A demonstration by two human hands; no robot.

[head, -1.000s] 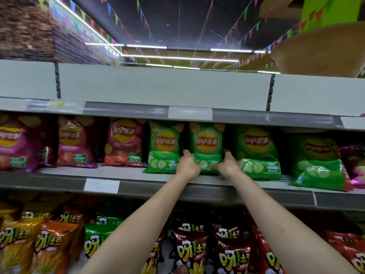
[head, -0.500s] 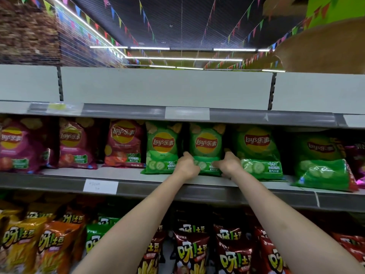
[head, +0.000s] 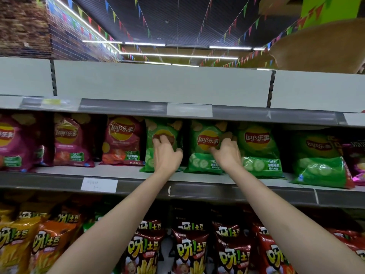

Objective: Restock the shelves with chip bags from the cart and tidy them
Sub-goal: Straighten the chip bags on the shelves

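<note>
— Where are our hands now compared with a moment ago?

— Higher. A second back both sat low at the bottom edge of the middle green bag [head: 205, 147]. Now our left hand [head: 166, 153] is up on the green bag to its left [head: 161, 147], fingers curled over the logo and thumb round its right edge, so we grip that one. Our right hand [head: 227, 153] is on the middle bag's right side, fingers hooked over its edge by the logo.

— So each hand grasps a different bag?

— Yes, we judge so, though the right fingertips are partly hidden between the middle bag and its right-hand neighbour [head: 258, 151].

— And where do the bags stand?

— All upright on the middle shelf [head: 138, 183], the green ones side by side, red bags [head: 122, 143] to their left. The cart isn't in view.

— What does it mean for the job?

— We seem to be tidying rather than restocking: squaring and spacing the green row. The far-right green bag [head: 320, 163] slumps forward and likely needs straightening next.
</note>
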